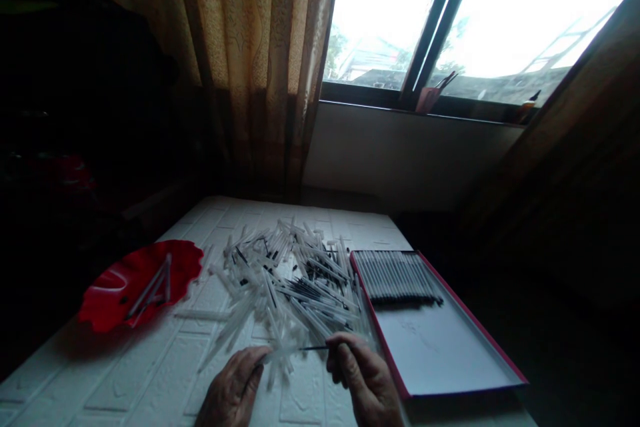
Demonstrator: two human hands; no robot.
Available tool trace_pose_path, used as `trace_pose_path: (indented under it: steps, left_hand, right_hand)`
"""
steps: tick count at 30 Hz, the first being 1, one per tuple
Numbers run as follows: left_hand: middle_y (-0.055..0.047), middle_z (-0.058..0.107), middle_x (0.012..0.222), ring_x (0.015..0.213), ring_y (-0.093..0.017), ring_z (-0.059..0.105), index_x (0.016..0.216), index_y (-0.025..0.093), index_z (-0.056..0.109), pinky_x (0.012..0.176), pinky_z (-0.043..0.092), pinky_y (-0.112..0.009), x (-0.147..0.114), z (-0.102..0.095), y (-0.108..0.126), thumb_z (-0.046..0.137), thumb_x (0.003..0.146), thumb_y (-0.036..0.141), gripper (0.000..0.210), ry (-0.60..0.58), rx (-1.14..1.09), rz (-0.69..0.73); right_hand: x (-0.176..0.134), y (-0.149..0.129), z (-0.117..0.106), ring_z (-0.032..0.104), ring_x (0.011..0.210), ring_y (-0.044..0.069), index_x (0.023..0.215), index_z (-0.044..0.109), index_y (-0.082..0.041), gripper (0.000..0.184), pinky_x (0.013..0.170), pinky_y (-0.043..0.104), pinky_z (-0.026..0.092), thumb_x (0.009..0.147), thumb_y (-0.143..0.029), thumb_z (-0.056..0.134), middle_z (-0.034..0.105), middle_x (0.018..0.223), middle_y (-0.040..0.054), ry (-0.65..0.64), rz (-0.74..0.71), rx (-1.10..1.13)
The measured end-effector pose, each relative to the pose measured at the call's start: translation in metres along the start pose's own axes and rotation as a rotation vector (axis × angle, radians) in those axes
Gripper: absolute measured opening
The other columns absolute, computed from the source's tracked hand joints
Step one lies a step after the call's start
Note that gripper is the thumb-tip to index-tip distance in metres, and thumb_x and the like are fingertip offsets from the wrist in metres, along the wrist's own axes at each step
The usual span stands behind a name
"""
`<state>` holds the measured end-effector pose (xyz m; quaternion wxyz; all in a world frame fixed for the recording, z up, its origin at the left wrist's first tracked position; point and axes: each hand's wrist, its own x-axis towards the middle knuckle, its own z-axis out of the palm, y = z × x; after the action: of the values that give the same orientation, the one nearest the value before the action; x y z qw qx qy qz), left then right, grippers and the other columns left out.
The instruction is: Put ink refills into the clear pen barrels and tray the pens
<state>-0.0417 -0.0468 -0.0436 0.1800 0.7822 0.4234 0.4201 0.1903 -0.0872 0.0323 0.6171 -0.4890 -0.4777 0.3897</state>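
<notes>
Near the front of the table, my right hand [364, 373] pinches a thin dark pen refill [314, 348], which points left toward my other hand. My left hand [234, 383] is closed at the fingertips around the end of a translucent pen barrel [279, 352]. The outline of that barrel blends with the clear parts behind it. Just beyond both hands spreads a loose pile of clear pen barrels [235, 320], mixed with dark refills [305, 290] and small black pieces.
A shallow pink-edged box [425, 353] lies at right, with a row of pens [400, 277] across its far half. On the left, a red wavy-rimmed bowl [107, 287] holds a few clear tubes [155, 287]. The white brick-patterned table [145, 373] stands before a curtain [250, 47] and window.
</notes>
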Motion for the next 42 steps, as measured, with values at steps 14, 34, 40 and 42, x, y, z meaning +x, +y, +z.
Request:
trace_pose_path:
  steps: [14, 34, 40, 42]
  left_hand:
    - [-0.003, 0.075, 0.103, 0.097, -0.019, 0.070, 0.122, 0.033, 0.063, 0.089, 0.054, -0.025, 0.003, -0.004, 0.008, 0.054, 0.094, 0.025, 0.031, -0.080, 0.027, 0.136]
    - [-0.001, 0.077, 0.096, 0.087, -0.014, 0.075, 0.115, 0.027, 0.064, 0.085, 0.056, -0.018, 0.005, -0.002, -0.003, 0.050, 0.097, 0.037, 0.024, 0.139, 0.129, 0.210]
    - [-0.001, 0.077, 0.095, 0.086, -0.013, 0.075, 0.116, 0.025, 0.062, 0.084, 0.057, -0.017, 0.007, -0.001, -0.003, 0.047, 0.099, 0.038, 0.026, 0.124, 0.169, 0.245]
    - [-0.001, 0.077, 0.095, 0.086, -0.013, 0.075, 0.116, 0.025, 0.062, 0.084, 0.057, -0.017, 0.008, -0.001, -0.002, 0.046, 0.099, 0.038, 0.026, 0.111, 0.183, 0.250]
  right_hand:
    - [-0.012, 0.046, 0.022, 0.055, 0.050, 0.013, 0.115, 0.071, -0.020, 0.048, 0.048, 0.023, 0.048, 0.090, -0.057, 0.053, 0.068, 0.070, 0.0048, -0.221, 0.007, -0.165]
    - [-0.023, 0.057, -0.049, 0.073, 0.068, 0.017, 0.115, 0.067, -0.032, 0.040, 0.055, 0.020, 0.048, 0.082, -0.012, 0.055, 0.073, 0.088, 0.0004, -0.280, -0.145, -1.386]
    - [-0.010, 0.045, -0.041, 0.073, 0.075, 0.020, 0.109, 0.069, -0.032, 0.035, 0.059, 0.023, 0.051, 0.083, -0.010, 0.057, 0.073, 0.093, 0.0014, -0.330, -0.049, -1.396]
    - [-0.007, 0.042, -0.037, 0.073, 0.075, 0.020, 0.106, 0.069, -0.031, 0.031, 0.058, 0.024, 0.050, 0.086, -0.011, 0.057, 0.073, 0.093, 0.0014, -0.347, -0.041, -1.401]
